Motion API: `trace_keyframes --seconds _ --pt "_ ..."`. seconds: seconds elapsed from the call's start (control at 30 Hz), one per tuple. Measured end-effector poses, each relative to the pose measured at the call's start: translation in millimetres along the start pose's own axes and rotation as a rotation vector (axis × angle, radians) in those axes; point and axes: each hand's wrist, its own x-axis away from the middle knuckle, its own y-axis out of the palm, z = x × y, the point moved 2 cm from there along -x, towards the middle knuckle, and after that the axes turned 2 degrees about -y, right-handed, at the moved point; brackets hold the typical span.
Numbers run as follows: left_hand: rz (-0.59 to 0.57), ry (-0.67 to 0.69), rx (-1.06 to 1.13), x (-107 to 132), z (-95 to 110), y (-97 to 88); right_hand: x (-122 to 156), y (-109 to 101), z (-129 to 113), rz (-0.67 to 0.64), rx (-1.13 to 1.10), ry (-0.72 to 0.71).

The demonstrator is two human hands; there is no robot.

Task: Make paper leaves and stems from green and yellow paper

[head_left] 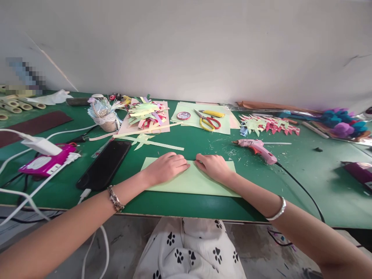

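Observation:
A pale green sheet of paper (190, 184) lies at the table's front edge and looks folded along its far side. On its left half rests my left hand (167, 168), fingers curled together and gripping the paper's far edge. My right hand (214, 167) mirrors it on the right half, its fingers closed at that same edge. A small gap separates the two hands near the middle. The fingertips are partly hidden. Just beyond the right hand sits a pink hot glue gun (258, 150), and left of the paper is a black phone (104, 166).
Scissors (207, 121), a yellow cutter (214, 113) and a round tin (183, 116) lie on paper sheets behind. Cut paper strips (148, 110) are heaped left of them. A purple power strip (48, 159) with cables stands left. Woven paper pieces (270, 124) lie at right.

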Motion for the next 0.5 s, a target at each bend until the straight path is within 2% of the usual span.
trace_keyframes --seconds 0.2,0.33,0.5 --pt "-0.138 -0.261 0.249 17 10 -4.6 0 0 1 -0.015 0.002 -0.013" --pt "-0.220 -0.286 0.375 32 7 -3.1 0 1 3 -0.035 0.011 -0.030" --pt "-0.281 -0.309 0.356 59 -3 -5.3 -1 1 4 -0.024 -0.004 -0.055"
